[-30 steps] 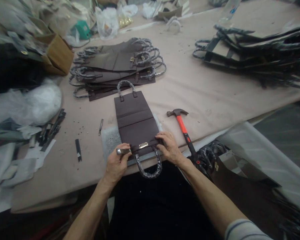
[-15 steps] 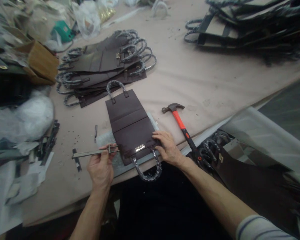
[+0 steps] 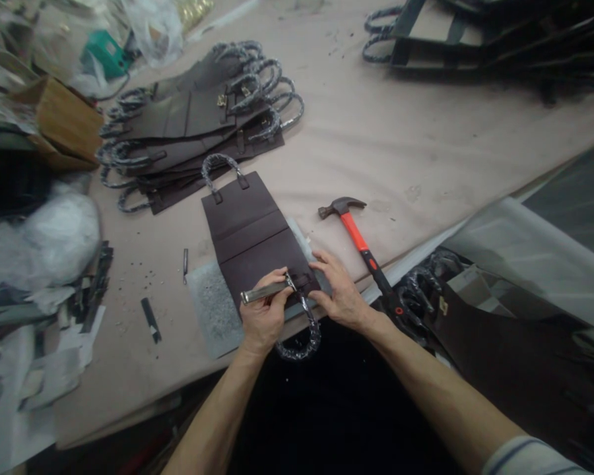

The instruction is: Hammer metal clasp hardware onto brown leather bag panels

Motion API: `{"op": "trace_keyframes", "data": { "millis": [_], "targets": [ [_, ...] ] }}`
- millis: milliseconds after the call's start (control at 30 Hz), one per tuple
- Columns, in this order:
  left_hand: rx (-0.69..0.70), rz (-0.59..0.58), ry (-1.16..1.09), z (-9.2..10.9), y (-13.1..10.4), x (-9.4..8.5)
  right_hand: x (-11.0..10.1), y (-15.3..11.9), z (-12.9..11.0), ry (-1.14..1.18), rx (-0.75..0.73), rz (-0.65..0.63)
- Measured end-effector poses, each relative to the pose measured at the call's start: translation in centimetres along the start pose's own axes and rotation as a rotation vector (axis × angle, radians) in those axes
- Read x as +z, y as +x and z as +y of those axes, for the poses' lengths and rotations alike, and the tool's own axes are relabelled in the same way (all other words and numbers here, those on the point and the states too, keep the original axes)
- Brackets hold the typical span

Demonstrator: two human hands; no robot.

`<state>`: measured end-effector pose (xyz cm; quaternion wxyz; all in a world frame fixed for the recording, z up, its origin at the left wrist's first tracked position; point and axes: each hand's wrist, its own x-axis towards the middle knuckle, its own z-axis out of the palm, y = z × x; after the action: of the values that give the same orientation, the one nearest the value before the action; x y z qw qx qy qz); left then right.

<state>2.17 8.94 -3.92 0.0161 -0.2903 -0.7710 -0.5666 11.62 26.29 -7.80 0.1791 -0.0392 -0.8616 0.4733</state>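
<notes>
A dark brown bag panel (image 3: 250, 227) lies flat over a pale slab (image 3: 212, 310), with wrapped loop handles at its far and near ends. My left hand (image 3: 264, 313) is closed on a metal tool (image 3: 263, 291), whose forked end is over the panel near the base of the near handle (image 3: 301, 344). My right hand (image 3: 341, 293) rests at the panel's right edge with its fingers apart. The hammer (image 3: 354, 231) lies to the right of the panel, head away from me. The metal plate on the panel is hidden.
Stacked brown panels (image 3: 188, 125) lie behind on the table (image 3: 327, 152). More dark pieces (image 3: 440, 53) are at the back right and lower right. A small rod (image 3: 185, 266), a dark strip (image 3: 151, 320) and plastic bags (image 3: 62, 227) are on the left.
My left hand has moved right with the metal tool, from beside the panel to over its near end. My right hand remains at the panel's edge. The view has shifted slightly.
</notes>
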Motion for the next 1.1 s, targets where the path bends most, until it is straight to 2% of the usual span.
{"op": "trace_keyframes", "data": {
  "millis": [233,467,700,1100],
  "targets": [
    [-0.011,-0.068,-0.026,-0.24,-0.23,-0.08,0.13,-0.04,0.13,-0.013,-0.002,0.001],
    [0.047,-0.107,0.048,-0.36,-0.27,-0.29,0.08,-0.04,0.08,-0.022,-0.016,0.009],
    [0.074,-0.140,0.023,-0.21,-0.09,-0.16,0.19,-0.05,0.10,-0.033,-0.029,0.018],
    [0.155,-0.143,0.109,0.45,0.09,0.14,0.04,-0.06,0.06,-0.027,-0.024,0.014]
  ]
}}
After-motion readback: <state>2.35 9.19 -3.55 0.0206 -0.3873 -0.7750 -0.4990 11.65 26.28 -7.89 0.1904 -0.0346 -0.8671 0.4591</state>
